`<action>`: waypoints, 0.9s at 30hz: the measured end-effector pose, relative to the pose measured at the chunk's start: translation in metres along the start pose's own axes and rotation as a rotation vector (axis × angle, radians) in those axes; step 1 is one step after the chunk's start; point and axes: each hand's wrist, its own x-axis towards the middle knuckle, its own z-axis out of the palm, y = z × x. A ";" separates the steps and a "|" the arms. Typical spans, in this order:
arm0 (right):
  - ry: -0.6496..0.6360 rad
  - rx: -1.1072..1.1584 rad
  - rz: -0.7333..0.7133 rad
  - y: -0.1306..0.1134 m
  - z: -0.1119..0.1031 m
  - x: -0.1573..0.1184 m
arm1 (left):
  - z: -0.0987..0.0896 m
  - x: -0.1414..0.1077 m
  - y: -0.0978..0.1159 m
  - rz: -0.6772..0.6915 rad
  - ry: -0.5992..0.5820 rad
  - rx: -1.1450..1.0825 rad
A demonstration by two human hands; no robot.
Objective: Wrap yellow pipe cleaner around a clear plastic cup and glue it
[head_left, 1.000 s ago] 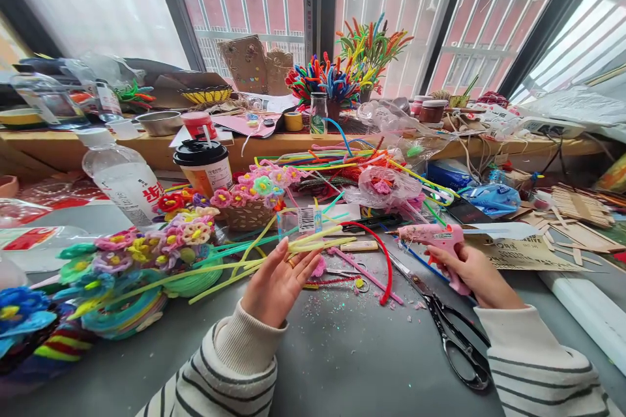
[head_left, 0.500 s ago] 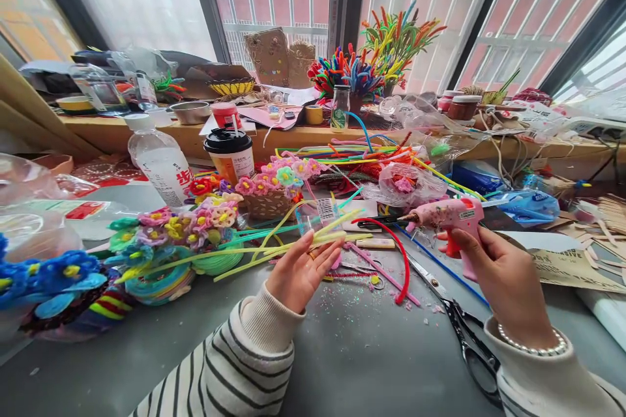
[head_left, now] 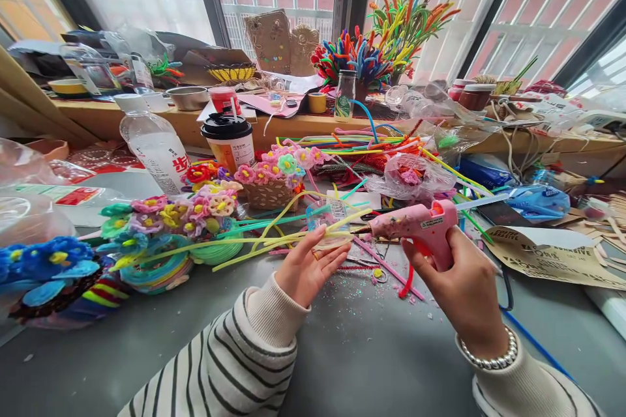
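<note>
Palm up, my left hand (head_left: 313,268) has yellow-green pipe cleaners (head_left: 286,241) lying across its fingers, the thumb resting against them. My right hand (head_left: 462,280) is wrapped round the handle of a pink glue gun (head_left: 415,225), with fingers at its red trigger. The gun's nozzle points left and reaches the pipe cleaners just above my left fingertips. A clear glue stick (head_left: 482,201) sticks out of the gun's back. Below the nozzle lie a pink pipe cleaner (head_left: 386,267) and a red one (head_left: 407,283).
Pipe-cleaner flowers (head_left: 180,215) and a blue flower bunch (head_left: 46,267) stand at the left. Behind them are a water bottle (head_left: 154,143) and a black-lidded cup (head_left: 229,143). Sandpaper (head_left: 542,257) lies at the right. A glass bottle (head_left: 345,94) stands on the ledge.
My right hand has brought the glue gun left and nearer, its nozzle now at the pipe cleaners. The scissors are now mostly hidden behind my right hand. The left hand has barely moved.
</note>
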 end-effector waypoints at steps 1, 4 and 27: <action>0.022 -0.027 -0.036 0.000 0.002 -0.001 | 0.000 0.000 -0.001 -0.003 0.002 0.009; 0.086 -0.062 -0.126 0.001 0.004 -0.002 | 0.001 -0.001 -0.002 -0.004 0.022 0.031; 0.189 -0.042 -0.285 -0.002 0.008 -0.002 | -0.001 0.000 -0.005 0.008 0.029 0.048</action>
